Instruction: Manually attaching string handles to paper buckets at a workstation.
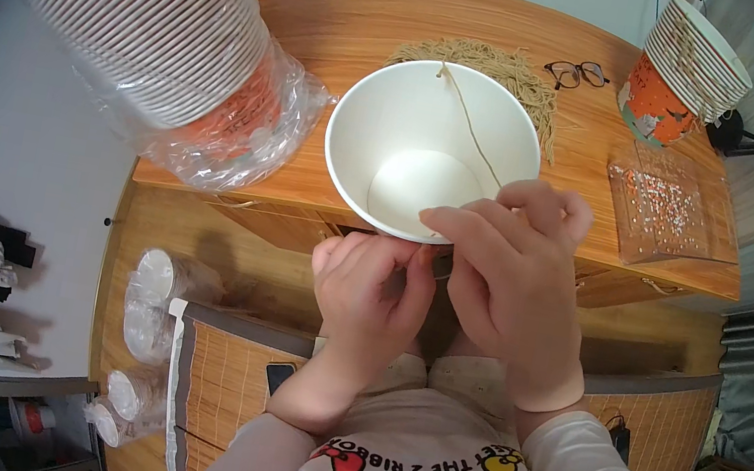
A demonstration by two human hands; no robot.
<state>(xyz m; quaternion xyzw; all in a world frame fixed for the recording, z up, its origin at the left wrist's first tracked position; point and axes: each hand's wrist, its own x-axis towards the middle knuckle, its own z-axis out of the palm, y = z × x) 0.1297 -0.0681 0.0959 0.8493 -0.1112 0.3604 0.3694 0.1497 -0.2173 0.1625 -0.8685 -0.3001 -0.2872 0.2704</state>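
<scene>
A white-lined paper bucket [357, 146] is tipped toward me at the table's near edge, its open mouth facing up. One end of a thin tan cord [470, 123] is fixed at the far rim. The cord runs across the inside and passes behind the fingers of my right hand [519, 261]. That hand is closed over the near right rim, with a fingertip inside against the near wall. Just below the near rim, my left hand [366, 284] is curled closed, thumb tip against the bucket's outside. What its fingers pinch is hidden.
Loose tan cords [489, 59] lie behind the bucket, beside eyeglasses [577, 74]. At left stands a tall plastic-wrapped bucket stack [154, 15]. At right are a shorter stack of orange buckets [671, 86] and a clear tray [659, 210] of small pieces. A phone [278, 377] lies beside me.
</scene>
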